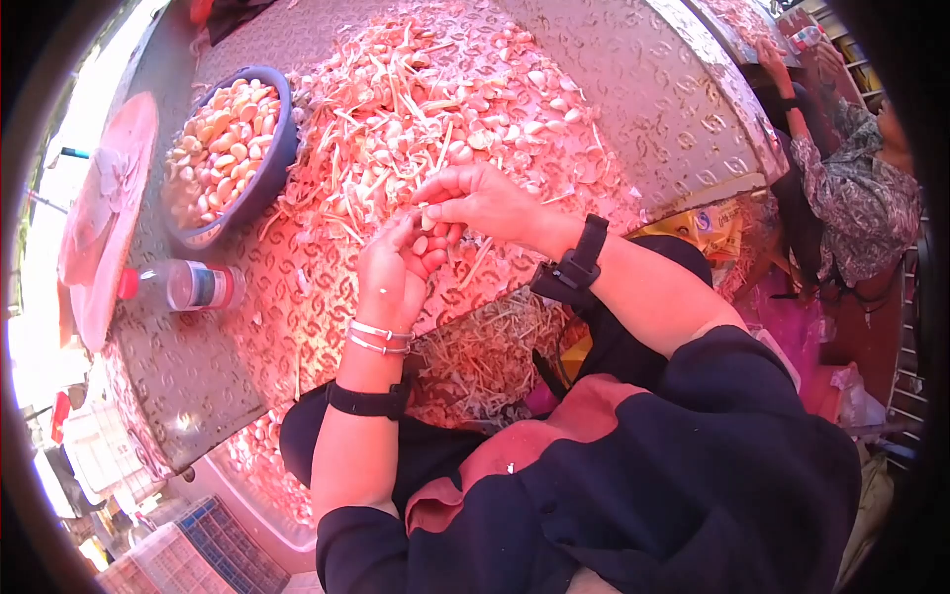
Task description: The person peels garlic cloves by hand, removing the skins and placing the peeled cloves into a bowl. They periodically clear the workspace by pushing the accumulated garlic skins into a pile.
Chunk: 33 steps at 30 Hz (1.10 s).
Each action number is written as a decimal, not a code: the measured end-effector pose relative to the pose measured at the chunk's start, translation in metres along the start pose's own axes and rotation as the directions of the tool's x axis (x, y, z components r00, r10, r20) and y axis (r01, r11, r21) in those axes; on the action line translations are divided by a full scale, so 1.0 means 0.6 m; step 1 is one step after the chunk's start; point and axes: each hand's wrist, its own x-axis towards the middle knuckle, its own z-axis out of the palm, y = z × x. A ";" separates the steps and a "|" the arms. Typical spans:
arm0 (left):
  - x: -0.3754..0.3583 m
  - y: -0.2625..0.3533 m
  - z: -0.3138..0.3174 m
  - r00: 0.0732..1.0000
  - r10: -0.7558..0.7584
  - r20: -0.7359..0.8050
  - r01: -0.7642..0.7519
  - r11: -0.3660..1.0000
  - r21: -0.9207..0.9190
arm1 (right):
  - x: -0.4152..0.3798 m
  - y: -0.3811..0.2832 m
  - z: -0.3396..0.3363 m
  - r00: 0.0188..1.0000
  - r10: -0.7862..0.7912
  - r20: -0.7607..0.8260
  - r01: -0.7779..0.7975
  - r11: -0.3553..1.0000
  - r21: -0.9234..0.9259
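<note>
Both my hands meet over the near part of the patterned metal table (287, 346). Palm up, my left hand (396, 267) has its fingers curled round pale garlic cloves (421, 245). My right hand (480, 203) comes in from the right, its thumb and forefinger pinched on a clove at the left fingertips. Just beyond them spreads a heap of garlic cloves, stalks and skins (396, 119). A blue bowl (281, 148) full of cloves (223, 148) stands to the left of the heap.
A plastic bottle (203, 286) with a red cap lies at the left, near a round pink hat-like object (109, 218). Garlic debris (485, 356) lies below the table edge. Another person (861, 198) sits at the far right. Crates (188, 554) are at the lower left.
</note>
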 end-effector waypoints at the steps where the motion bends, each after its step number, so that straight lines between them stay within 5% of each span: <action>1: 0.006 -0.003 -0.007 1.000 -0.001 -0.001 0.001 1.000 0.000 | 0.003 0.003 0.001 0.999 -0.019 -0.043 0.018 0.999 -0.029; 8: 0.005 0.007 0.001 0.999 0.033 0.018 -0.033 0.999 -0.029 | 0.015 0.009 0.007 0.963 -0.234 -0.137 0.205 0.959 -0.197; 11: 0.002 -0.001 -0.002 0.988 0.129 -0.083 -0.117 0.984 0.131 | 0.005 -0.004 0.010 0.962 -0.260 -0.079 0.230 0.934 -0.274; 13: -0.001 -0.003 0.000 0.941 0.332 -0.058 -0.290 0.886 0.361 | 0.001 -0.006 0.014 0.963 -0.266 -0.043 0.233 0.902 -0.363; 16: -0.005 -0.008 0.004 0.947 0.321 -0.027 -0.292 0.890 0.350 | 0.002 -0.001 0.022 0.988 -0.120 -0.093 0.107 0.985 -0.133; 19: -0.010 -0.002 0.013 0.956 0.269 -0.113 -0.236 0.942 0.239 | -0.002 0.000 0.027 0.968 -0.194 -0.161 0.163 0.968 -0.191; 22: -0.018 0.004 0.017 0.973 0.212 -0.094 -0.189 0.959 0.211 | -0.004 -0.004 0.025 0.932 -0.322 -0.167 0.217 0.864 -0.454; 24: -0.019 0.008 0.016 0.980 0.188 -0.064 -0.175 0.970 0.166 | -0.003 -0.016 0.014 0.981 -0.103 -0.167 0.078 0.986 -0.147; 25: -0.018 0.011 0.015 0.985 0.168 -0.034 -0.163 0.979 0.119 | -0.004 -0.026 0.005 0.980 -0.104 -0.169 0.079 0.986 -0.148; 27: -0.013 0.018 0.002 0.989 0.142 0.051 -0.143 0.990 0.007 | -0.013 -0.047 -0.017 0.990 0.070 0.119 -0.070 0.998 -0.005; 29: -0.011 0.024 -0.012 0.983 0.122 0.136 -0.107 0.988 -0.109 | -0.030 -0.046 -0.032 0.967 0.096 0.235 -0.064 0.988 -0.138; 31: -0.013 0.030 -0.016 0.990 0.073 0.122 -0.029 0.944 -0.330 | -0.053 -0.052 -0.045 0.922 0.050 0.384 0.160 0.854 -0.495; 32: -0.012 0.032 -0.019 0.995 0.058 0.084 -0.027 0.944 -0.328 | -0.058 -0.065 -0.059 0.987 0.030 0.156 0.079 0.758 -0.647; 33: -0.011 0.030 -0.019 0.995 0.056 0.084 -0.025 0.944 -0.330 | -0.056 -0.068 -0.077 0.987 0.033 0.155 0.076 0.758 -0.647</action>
